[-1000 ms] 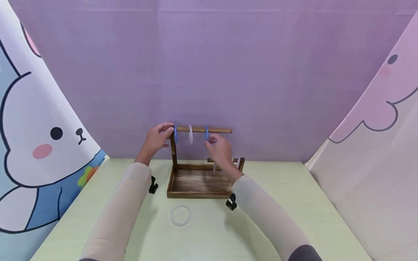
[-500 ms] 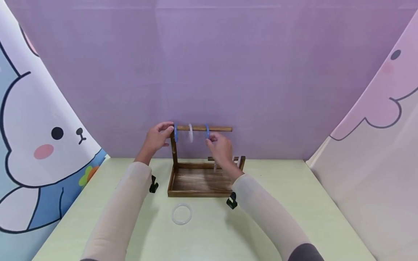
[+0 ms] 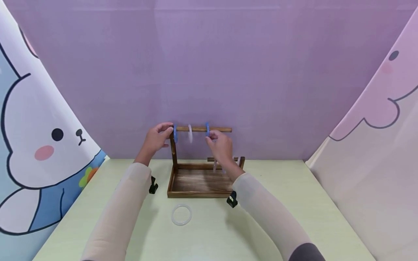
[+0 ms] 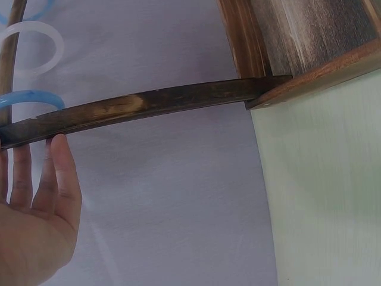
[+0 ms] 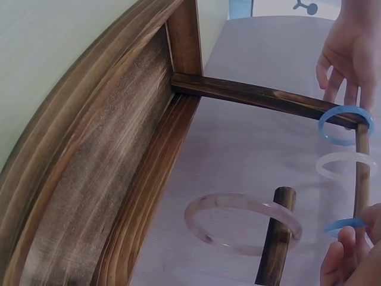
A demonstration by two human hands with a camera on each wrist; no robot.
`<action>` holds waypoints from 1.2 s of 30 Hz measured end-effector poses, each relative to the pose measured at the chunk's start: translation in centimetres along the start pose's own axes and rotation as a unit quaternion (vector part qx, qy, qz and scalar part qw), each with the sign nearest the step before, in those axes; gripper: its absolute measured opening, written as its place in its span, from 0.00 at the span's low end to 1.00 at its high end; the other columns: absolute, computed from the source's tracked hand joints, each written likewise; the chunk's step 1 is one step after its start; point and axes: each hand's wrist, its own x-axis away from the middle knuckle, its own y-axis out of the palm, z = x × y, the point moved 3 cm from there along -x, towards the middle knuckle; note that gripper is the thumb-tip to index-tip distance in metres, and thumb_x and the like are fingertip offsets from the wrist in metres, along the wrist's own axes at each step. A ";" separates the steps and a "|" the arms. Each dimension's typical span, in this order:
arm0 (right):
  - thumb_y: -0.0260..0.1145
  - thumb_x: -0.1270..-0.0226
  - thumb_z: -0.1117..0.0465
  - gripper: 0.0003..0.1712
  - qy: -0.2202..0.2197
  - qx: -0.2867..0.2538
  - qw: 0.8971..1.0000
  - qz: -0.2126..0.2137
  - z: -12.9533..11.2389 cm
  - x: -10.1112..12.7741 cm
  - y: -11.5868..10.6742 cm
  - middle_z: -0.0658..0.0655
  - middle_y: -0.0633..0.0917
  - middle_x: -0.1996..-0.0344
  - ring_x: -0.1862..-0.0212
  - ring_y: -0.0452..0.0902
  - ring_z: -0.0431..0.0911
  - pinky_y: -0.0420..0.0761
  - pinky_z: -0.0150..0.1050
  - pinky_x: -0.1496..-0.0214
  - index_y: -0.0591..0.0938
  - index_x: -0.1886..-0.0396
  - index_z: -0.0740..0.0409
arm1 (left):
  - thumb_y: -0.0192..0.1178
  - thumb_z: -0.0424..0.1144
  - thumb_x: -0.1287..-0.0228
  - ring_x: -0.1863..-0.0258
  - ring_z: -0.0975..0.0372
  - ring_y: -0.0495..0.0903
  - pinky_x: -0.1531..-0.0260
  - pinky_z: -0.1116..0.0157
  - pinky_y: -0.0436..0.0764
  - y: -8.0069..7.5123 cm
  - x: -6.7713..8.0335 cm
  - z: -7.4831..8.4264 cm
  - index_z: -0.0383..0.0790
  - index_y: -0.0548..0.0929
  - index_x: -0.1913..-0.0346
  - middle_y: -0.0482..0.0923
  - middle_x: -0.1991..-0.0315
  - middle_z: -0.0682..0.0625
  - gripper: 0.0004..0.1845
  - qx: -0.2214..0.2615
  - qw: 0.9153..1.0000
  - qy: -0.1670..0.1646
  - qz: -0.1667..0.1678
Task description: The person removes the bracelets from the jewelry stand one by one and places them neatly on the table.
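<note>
A brown wooden bangle stand (image 3: 174,154) has a tall post at its left and a long upper bar. My left hand (image 3: 156,138) holds the top of that post, its thumb and fingers at the corner. Right beside it hangs a blue bangle (image 3: 175,134), followed by a whitish bangle (image 3: 190,134). Farther along the bar, my right hand (image 3: 222,146) pinches the lower part of a second blue bangle (image 3: 207,129), which goes around the bar. In the right wrist view, fingertips partly cover this bangle (image 5: 343,224).
A clear bangle (image 3: 172,214) lies flat on the pale table in front of the stand's tray (image 3: 199,195). Pinkish, translucent bangles hang on the short lower bar (image 5: 274,250), partly behind my right forearm. A purple cloth (image 3: 261,90) rises behind.
The right hand and its blue bangle have shifted very slightly to the right along the upper bar. My left hand has stayed at the post.
</note>
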 end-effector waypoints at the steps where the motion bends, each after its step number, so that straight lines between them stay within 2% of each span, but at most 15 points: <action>1: 0.72 0.31 0.54 0.11 0.000 0.000 1.000 0.000 0.0 0.0 0.0 0.52 0.92 0.62 0.71 0.83 0.45 0.70 0.31 0.74 0.89 0.56 0.54 | 0.54 0.56 0.24 0.38 0.48 0.81 0.51 0.50 0.88 0.0 0.0 0.0 0.52 0.75 0.29 0.74 0.31 0.45 0.26 0.002 1.000 -0.001 -0.001; 22: 0.70 0.29 0.53 0.12 0.003 -0.009 1.000 -0.003 1.0 0.0 -0.9 0.53 0.92 0.61 0.80 0.77 0.40 0.68 0.32 0.82 0.88 0.53 0.53 | 0.55 0.56 0.23 0.38 0.47 0.81 0.49 0.46 0.86 0.0 0.1 0.0 0.52 0.75 0.30 0.75 0.32 0.45 0.25 0.004 1.000 0.005 -0.002; 30: 0.71 0.30 0.54 0.11 -0.003 -0.005 1.000 0.000 1.8 0.0 -1.3 0.53 0.92 0.63 0.74 0.82 0.42 0.75 0.32 0.78 0.89 0.53 0.53 | 0.55 0.55 0.23 0.38 0.48 0.81 0.49 0.47 0.87 0.1 0.2 -0.1 0.52 0.75 0.29 0.75 0.33 0.45 0.25 0.002 1.000 0.002 -0.001; 36: 0.70 0.30 0.52 0.12 -0.009 0.005 1.000 0.003 2.6 -0.1 -1.6 0.53 0.92 0.62 0.71 0.85 0.44 0.76 0.33 0.75 0.88 0.53 0.53 | 0.55 0.55 0.23 0.39 0.48 0.81 0.52 0.50 0.88 0.2 0.1 -0.1 0.51 0.75 0.30 0.75 0.33 0.45 0.25 0.007 1.000 0.004 -0.001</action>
